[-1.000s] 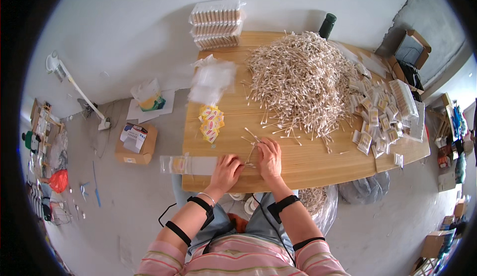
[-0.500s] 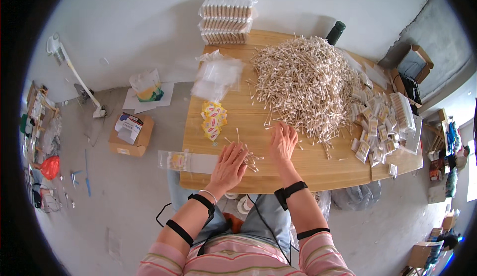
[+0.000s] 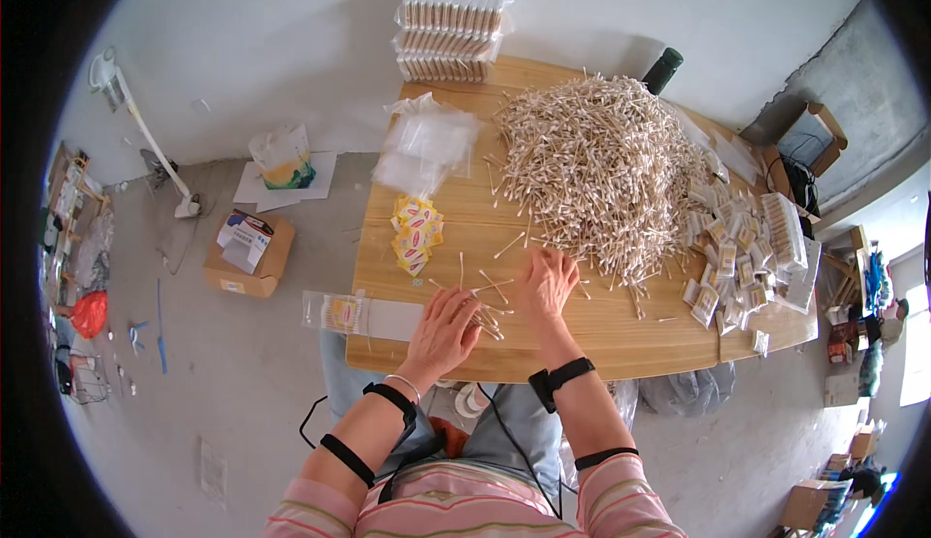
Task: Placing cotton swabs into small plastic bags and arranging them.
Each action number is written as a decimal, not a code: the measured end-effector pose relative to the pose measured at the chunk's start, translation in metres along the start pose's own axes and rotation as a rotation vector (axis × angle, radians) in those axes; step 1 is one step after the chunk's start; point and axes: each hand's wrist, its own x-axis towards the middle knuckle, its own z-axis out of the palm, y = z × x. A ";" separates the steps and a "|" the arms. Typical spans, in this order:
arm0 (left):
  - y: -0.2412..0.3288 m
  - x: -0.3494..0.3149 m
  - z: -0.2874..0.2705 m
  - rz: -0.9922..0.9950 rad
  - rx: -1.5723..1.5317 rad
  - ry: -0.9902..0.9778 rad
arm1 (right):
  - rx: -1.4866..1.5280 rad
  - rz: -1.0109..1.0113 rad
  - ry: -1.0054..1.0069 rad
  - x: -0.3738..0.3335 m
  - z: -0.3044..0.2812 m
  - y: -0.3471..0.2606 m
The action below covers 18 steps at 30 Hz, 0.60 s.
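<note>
A big heap of cotton swabs (image 3: 601, 165) covers the middle of the wooden table (image 3: 640, 344). At its near edge is my right hand (image 3: 549, 286), fingers bent down and drawn together; what they hold, if anything, is hidden. My left hand (image 3: 441, 330) curls over a small bunch of swabs (image 3: 491, 324) by the table's front edge, their ends poking out beside the fingers. Several loose swabs (image 3: 497, 284) lie between the hands. Left of my left hand is a flat clear bag (image 3: 342, 313) with a row of swabs and a yellow card inside, beside a white strip (image 3: 396, 320).
Yellow-and-white cards (image 3: 418, 233) and clear empty bags (image 3: 427, 147) lie on the left. Packed swab bundles (image 3: 449, 34) are stacked at the back. Small filled packs (image 3: 732, 257) crowd the right side, near an open carton (image 3: 807, 150). A dark green bottle (image 3: 662, 71) stands behind the heap.
My right hand has shifted slightly left and down, its fingers more bent. More loose swabs now lie between my hands. My left hand stays over its bunch.
</note>
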 end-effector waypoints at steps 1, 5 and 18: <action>0.000 0.001 0.000 0.001 -0.003 0.002 | -0.003 -0.001 0.001 0.001 0.004 0.006; 0.002 0.001 0.000 -0.010 0.000 -0.002 | -0.053 -0.028 -0.071 0.009 0.007 0.016; 0.002 -0.004 0.000 -0.023 -0.029 0.029 | -0.127 -0.383 -0.110 -0.051 -0.064 0.015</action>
